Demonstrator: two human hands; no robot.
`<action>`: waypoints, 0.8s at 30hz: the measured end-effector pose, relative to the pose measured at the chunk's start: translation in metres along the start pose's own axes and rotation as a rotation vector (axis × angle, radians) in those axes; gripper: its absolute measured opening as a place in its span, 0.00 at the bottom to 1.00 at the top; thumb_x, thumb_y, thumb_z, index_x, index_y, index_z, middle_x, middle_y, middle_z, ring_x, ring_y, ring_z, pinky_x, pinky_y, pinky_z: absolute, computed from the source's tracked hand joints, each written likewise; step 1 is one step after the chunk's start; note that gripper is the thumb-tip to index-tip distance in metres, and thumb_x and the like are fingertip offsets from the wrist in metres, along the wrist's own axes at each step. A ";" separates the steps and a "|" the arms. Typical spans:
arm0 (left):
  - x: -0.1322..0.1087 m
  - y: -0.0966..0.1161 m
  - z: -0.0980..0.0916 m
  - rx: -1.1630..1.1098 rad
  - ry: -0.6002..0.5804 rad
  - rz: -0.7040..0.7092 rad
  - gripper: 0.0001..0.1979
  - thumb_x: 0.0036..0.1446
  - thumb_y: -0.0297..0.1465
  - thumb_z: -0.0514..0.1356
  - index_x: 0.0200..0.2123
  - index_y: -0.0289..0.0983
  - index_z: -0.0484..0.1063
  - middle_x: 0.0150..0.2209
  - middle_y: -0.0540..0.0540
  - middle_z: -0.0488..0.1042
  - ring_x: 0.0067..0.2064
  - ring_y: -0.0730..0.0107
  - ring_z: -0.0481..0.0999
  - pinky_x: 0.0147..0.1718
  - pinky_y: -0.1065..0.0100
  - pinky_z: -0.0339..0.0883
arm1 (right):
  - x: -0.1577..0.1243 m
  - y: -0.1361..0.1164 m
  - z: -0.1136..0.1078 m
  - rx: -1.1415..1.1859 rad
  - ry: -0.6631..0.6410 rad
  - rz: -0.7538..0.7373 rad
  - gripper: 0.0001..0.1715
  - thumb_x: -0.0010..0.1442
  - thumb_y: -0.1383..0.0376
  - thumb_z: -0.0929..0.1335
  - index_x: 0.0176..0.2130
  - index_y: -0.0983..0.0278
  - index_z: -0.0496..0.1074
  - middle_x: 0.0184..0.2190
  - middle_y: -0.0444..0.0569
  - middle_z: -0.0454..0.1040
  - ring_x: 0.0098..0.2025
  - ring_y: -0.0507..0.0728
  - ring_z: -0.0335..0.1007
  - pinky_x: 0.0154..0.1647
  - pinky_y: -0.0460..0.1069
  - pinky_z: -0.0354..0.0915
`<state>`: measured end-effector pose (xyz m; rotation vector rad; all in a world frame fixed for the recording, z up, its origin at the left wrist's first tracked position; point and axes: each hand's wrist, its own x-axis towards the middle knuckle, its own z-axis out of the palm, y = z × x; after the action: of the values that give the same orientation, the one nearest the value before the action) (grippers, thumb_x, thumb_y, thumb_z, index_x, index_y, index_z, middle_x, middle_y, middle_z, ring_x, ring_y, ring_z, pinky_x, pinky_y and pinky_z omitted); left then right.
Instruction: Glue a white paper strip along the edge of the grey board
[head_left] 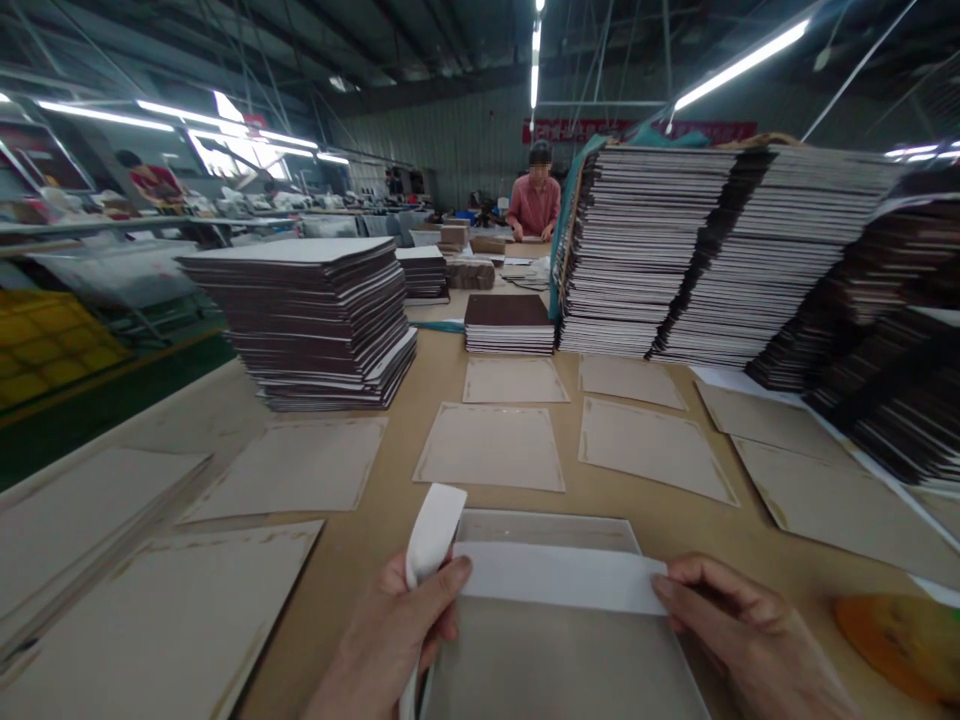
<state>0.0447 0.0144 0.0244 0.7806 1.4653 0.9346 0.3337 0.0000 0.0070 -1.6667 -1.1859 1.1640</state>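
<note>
A white strip [559,578] stretches across the upper part of a grey-beige board [562,660] in front of me. My left hand [416,610] pinches the strip's left end between thumb and fingers. From that same hand a folded white length [436,518] sticks up, and more of it hangs below. My right hand [731,620] pinches the strip's right end at the board's right edge. The board's far edge shows beyond the strip. Its near part runs out of the picture.
Flat beige boards [491,448] lie spread over the table [390,540]. A tall stack of dark boards [315,320] stands left, larger stacks [645,250] right. An orange object [896,640] sits near the right hand. A person in red [534,205] works at the far end.
</note>
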 end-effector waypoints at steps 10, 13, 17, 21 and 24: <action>0.026 0.022 0.015 0.303 0.172 0.191 0.16 0.46 0.38 0.63 0.38 0.37 0.70 0.24 0.54 0.68 0.22 0.71 0.66 0.21 0.71 0.59 | 0.028 -0.013 0.006 -0.321 0.079 -0.051 0.21 0.52 0.47 0.66 0.25 0.61 0.71 0.21 0.42 0.65 0.25 0.53 0.60 0.25 0.44 0.58; 0.034 0.020 0.015 0.364 0.201 0.221 0.17 0.46 0.37 0.62 0.40 0.37 0.68 0.25 0.54 0.70 0.24 0.67 0.69 0.25 0.68 0.62 | 0.042 -0.005 0.004 -0.420 0.045 -0.060 0.21 0.52 0.47 0.66 0.25 0.61 0.71 0.21 0.42 0.66 0.25 0.54 0.62 0.24 0.44 0.60; 0.041 0.013 0.015 0.441 0.203 0.231 0.17 0.48 0.36 0.61 0.42 0.38 0.65 0.26 0.53 0.71 0.28 0.63 0.72 0.29 0.66 0.62 | 0.050 0.002 0.006 -0.464 0.065 -0.070 0.21 0.53 0.47 0.65 0.24 0.60 0.71 0.21 0.42 0.67 0.24 0.54 0.64 0.23 0.44 0.62; 0.044 0.007 0.016 0.519 0.237 0.239 0.14 0.51 0.36 0.59 0.41 0.40 0.64 0.26 0.54 0.69 0.27 0.62 0.71 0.30 0.65 0.61 | 0.050 0.003 0.010 -0.504 0.090 -0.074 0.23 0.53 0.45 0.64 0.23 0.59 0.71 0.19 0.42 0.66 0.23 0.54 0.64 0.22 0.44 0.62; 0.045 0.006 0.017 0.524 0.257 0.247 0.11 0.51 0.37 0.59 0.38 0.42 0.64 0.25 0.54 0.70 0.28 0.61 0.72 0.31 0.65 0.61 | 0.049 0.005 0.011 -0.515 0.072 -0.078 0.24 0.54 0.44 0.64 0.22 0.60 0.71 0.19 0.43 0.66 0.23 0.54 0.64 0.22 0.43 0.62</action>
<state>0.0569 0.0589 0.0093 1.2834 1.9064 0.8626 0.3320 0.0469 -0.0124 -1.9927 -1.5808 0.7798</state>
